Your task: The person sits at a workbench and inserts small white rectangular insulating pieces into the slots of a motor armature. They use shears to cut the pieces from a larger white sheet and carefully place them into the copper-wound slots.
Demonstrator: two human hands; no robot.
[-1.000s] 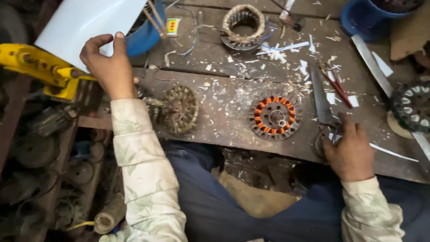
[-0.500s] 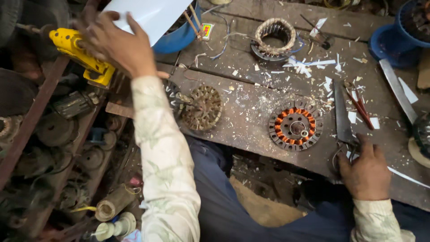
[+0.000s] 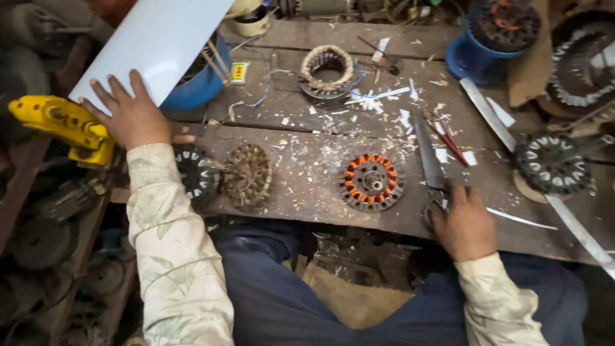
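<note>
My left hand (image 3: 131, 115) grips the lower edge of a large white sheet (image 3: 154, 45) at the upper left, beside a yellow power tool (image 3: 61, 125). My right hand (image 3: 466, 224) rests at the workbench's near edge, fingers closed on the handles of big metal scissors (image 3: 428, 157) whose blades point away from me. Between the hands lies a round stator with orange-wound coils (image 3: 371, 182). A rusty stator (image 3: 248, 174) and a dark one (image 3: 195, 173) sit just right of my left forearm.
The wooden workbench (image 3: 307, 211) is strewn with white paper scraps. A copper-wound coil ring (image 3: 327, 67), blue bowl (image 3: 198, 86), blue spool stand (image 3: 487, 51), red-handled tool (image 3: 448, 141), more stators (image 3: 551, 163) and long white strips (image 3: 487, 109) lie around. Motor parts fill the left shelf (image 3: 45, 230).
My left hand has kept hold of the white sheet beside the yellow tool. My right hand stays on the scissors. The camera view shifted.
</note>
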